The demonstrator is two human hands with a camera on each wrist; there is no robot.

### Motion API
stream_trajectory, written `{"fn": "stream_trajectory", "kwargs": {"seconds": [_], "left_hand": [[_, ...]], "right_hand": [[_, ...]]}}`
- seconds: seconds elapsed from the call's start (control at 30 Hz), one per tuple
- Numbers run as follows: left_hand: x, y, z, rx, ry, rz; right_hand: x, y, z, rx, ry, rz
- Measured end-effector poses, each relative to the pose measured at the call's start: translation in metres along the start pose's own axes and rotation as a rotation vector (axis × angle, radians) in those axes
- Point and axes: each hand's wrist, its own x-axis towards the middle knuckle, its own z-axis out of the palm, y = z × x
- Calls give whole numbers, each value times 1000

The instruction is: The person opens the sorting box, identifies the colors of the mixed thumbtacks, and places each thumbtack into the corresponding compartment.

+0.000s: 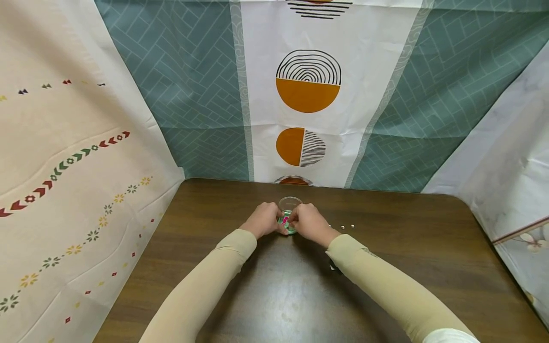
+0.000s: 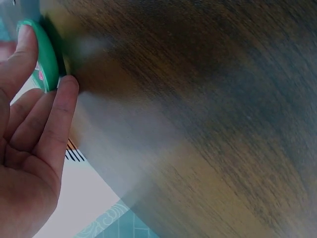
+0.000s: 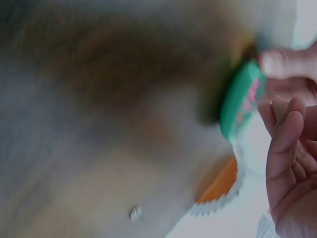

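Note:
A small round green case [image 1: 286,224] with pink pieces or print on its face is near the far side of the table. My left hand [image 1: 267,220] grips its rim, the thumb [image 2: 28,42] on the face and the fingers beside the edge. Opposite it, my right hand [image 1: 310,221] has its fingertips brought together and curled close over the case, as the right wrist view also shows on the green rim [image 3: 237,101]. I cannot tell whether those fingertips pinch anything. Just behind the case is a clear round plastic part [image 1: 290,201], its lower portion overlapped by the hands.
Small whitish pieces [image 1: 342,227] lie on the brown wooden table [image 1: 240,190] to the right of my right hand; one whitish piece [image 3: 135,213] shows in the right wrist view. A patterned curtain [image 1: 206,95] hangs behind the table, with cloths at both sides.

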Motion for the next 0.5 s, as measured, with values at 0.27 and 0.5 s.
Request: {"fn": "stream_trajectory", "kwargs": {"seconds": [0.27,0.5], "left_hand": [[1,1,1,23,24,14],[-1,1,1,-1,9,10]], "right_hand": [[-14,35,-46,135,51,115],[-38,69,-67,92,100,205]]}}
